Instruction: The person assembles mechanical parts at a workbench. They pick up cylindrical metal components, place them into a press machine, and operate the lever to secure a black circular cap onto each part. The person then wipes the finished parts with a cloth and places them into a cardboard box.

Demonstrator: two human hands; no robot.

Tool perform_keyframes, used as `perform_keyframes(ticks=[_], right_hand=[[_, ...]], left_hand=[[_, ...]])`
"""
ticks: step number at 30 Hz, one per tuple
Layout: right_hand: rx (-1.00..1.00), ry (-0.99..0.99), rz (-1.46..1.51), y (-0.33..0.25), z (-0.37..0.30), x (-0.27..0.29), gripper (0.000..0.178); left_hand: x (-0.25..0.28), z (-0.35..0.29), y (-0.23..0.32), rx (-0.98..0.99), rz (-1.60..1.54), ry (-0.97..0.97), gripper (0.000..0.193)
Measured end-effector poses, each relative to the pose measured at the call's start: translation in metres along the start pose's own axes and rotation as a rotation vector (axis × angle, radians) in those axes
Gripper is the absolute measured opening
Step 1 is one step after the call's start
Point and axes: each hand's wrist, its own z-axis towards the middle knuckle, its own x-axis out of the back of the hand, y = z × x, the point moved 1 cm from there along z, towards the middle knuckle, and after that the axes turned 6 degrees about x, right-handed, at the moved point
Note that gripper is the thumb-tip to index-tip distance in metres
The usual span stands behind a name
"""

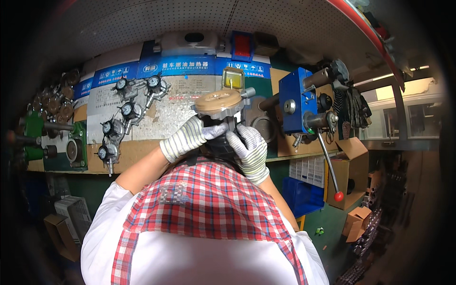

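1. A tan-topped, round grey-metal housing (218, 103) is positioned just on the far side of the striped-gloved left hand (186, 137) and right hand (251, 153).
2. Either hand's grip cannot be told.
3. Stiff heft is expected; its rim (220, 114) should be held.

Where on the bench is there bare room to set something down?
The cardboard between the metal parts and the tan disc, down toward the left hand, looks free. Crowded: the left end, with heaped brown parts and a green tool, and the right, around the blue press.
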Motion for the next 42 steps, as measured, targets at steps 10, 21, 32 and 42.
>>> perform_keyframes(ticks=[10, 21, 32, 42], right_hand=[[0.125, -0.162, -0.179, -0.019, 0.015, 0.009, 0.048], [-0.470, -0.307, 0.176, 0.007, -0.037, 0.037, 0.064], [-1.523, -0.009, 0.419, 0.157, -0.281, 0.146, 0.057], [-1.680, 0.306, -0.072, 0.432, -0.407, 0.133, 0.063]], left_hand=[[0.009, 0.010, -0.040, -0.059, -0.319, -0.048, 0.062], [-0.028, 0.021, -0.031, 0.276, -0.343, -0.343, 0.082], [-0.033, 0.056, -0.118, 0.470, -0.274, -0.149, 0.064], [-0.028, -0.024, -0.161, 0.588, -0.277, 0.399, 0.060]])
